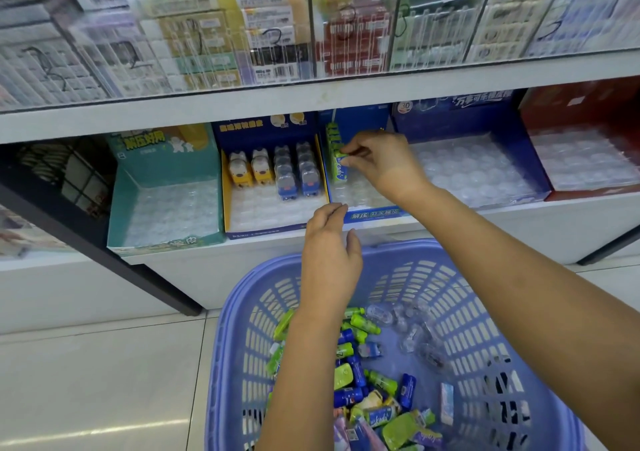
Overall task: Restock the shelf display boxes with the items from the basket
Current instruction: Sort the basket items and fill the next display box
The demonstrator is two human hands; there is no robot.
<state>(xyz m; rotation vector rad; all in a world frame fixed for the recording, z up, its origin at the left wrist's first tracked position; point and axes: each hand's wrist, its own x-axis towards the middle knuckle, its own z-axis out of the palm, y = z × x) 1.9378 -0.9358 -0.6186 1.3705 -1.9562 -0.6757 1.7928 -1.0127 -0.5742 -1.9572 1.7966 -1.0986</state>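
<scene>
Green packet (341, 172), the item being placed, stands on end at the front of a row of like packets (332, 139) lined against the left inner wall of the narrow blue display box (375, 213); upright packing keeps the labels readable and lets each new piece lean on the one behind. Right hand (382, 163) reaches into this box from the right and pinches the packet's top between thumb and fingertips, a hold that appears meant to seat it in a pocket of the clear moulded tray (356, 196) lining the box floor. Most of that tray is unfilled, so this box seems at an early stage of restocking. Left hand (329, 253) hovers just in front of the box's front lip, fingers relaxed and hanging, nothing seen in it, probably free to fetch the next piece. Below and in front of the box sits the slotted basket (450, 277), holding a loose heap of green, dark-blue and clear items (360, 378). Left of the box: a yellow-edged box (225, 187) with four short rows of animal-shaped pieces, then a teal box (119, 201) showing only its tray. Right of the box: a wider blue box (450, 118) and a red box (571, 107), both showing bare trays. Above the box runs a white shelf board (242, 104)
</scene>
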